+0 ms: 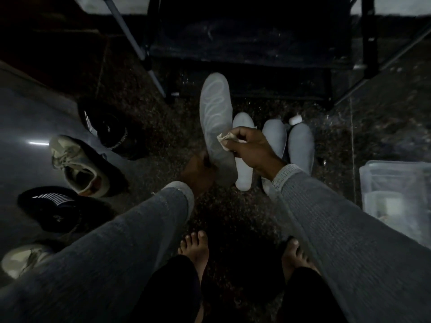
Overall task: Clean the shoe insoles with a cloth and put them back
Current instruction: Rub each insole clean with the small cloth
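In my left hand [198, 171] I grip the heel end of one insole [215, 117], held up off the floor, while my right hand [250, 145] pinches a crumpled cloth [225, 138] against its near half. Beyond and right of my right hand three more insoles [300, 145] lie on the floor, making four, my wrist covering parts of two. Left of my grip sit four shoes [79, 164], two pale and two black, the nearest cut off by my sleeve, all dim.

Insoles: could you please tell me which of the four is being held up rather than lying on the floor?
The patterned insole, farthest left. The left hand grips its near end while the right hand holds a cloth against it. The other three are plain and lie on the floor.
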The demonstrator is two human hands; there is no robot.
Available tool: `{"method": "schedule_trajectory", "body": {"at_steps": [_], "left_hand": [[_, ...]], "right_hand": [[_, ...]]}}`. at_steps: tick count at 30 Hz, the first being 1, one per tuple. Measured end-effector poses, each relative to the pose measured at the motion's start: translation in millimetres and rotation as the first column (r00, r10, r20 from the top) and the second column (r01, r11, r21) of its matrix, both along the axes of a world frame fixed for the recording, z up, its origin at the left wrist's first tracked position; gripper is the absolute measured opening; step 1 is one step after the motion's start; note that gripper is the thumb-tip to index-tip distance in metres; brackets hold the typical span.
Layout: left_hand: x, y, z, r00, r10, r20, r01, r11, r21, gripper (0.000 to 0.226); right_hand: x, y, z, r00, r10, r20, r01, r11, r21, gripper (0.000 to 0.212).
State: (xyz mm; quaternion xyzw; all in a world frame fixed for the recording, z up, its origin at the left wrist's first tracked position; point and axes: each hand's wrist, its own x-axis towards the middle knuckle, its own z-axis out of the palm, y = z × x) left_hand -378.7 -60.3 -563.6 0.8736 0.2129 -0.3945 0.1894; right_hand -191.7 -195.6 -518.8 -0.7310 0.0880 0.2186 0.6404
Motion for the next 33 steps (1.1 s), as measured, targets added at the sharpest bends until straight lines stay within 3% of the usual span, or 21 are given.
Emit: {"method": "schedule_trajectory", "body": {"at_steps": [1, 2, 3, 4, 6, 12, 19, 23, 27, 33], "left_hand": [[22, -4, 23, 0.976, 0.06, 0.209, -0.043, 0.996, -0.084, 0.014], [49, -6, 47, 0.919, 0.126, 0.373, -0.076, 0.986, -0.146, 0.029], [77, -8, 79, 0.889, 0.149, 0.433, -0.057, 0.974, -0.219, 0.034], [102, -8, 99, 0.911, 0.215, 0.353, -0.103, 0.945, -0.311, 0.024], [125, -4, 130, 0.946, 0.188, 0.263, -0.058, 0.899, -0.434, 0.007], [136, 0, 217, 0.861, 0.459, 0.221, -0.178, 0.678, -0.713, 0.035], [113, 1, 297, 0.685, 0.703, 0.193, -0.293, 0.508, -0.81, 0.053], [96, -16, 315, 0.586, 0.805, 0.092, -0.328, 0.339, -0.882, 0.057], [90, -30, 319, 0.627, 0.776, -0.066, -0.357, 0.211, -0.91, 0.074], [111, -43, 325, 0.745, 0.603, -0.286, -0.343, -0.023, -0.939, 0.09]], "right_hand": [[0, -4, 12, 1.0, 0.0, 0.008, 0.0, 1.0, 0.006, 0.011], [-1, -8, 24, 1.0, -0.004, 0.015, 0.003, 1.0, 0.02, 0.013], [-2, -13, 36, 1.0, -0.011, 0.022, 0.01, 0.999, 0.038, 0.014], [-4, -18, 49, 0.999, -0.017, 0.03, 0.016, 0.999, 0.05, 0.015], [-7, -26, 74, 0.999, -0.023, 0.036, 0.021, 0.998, 0.051, 0.018], [-25, -47, 162, 0.999, -0.012, 0.042, 0.009, 0.996, 0.089, 0.013], [-65, -63, 261, 0.998, -0.038, 0.05, 0.031, 0.991, 0.126, 0.017], [-88, -64, 288, 0.993, -0.105, 0.047, 0.093, 0.974, 0.209, 0.019], [-102, -64, 295, 0.994, -0.098, 0.05, 0.084, 0.97, 0.229, 0.02], [-97, -66, 294, 1.0, -0.008, 0.03, 0.003, 0.985, 0.173, 0.014]]}}
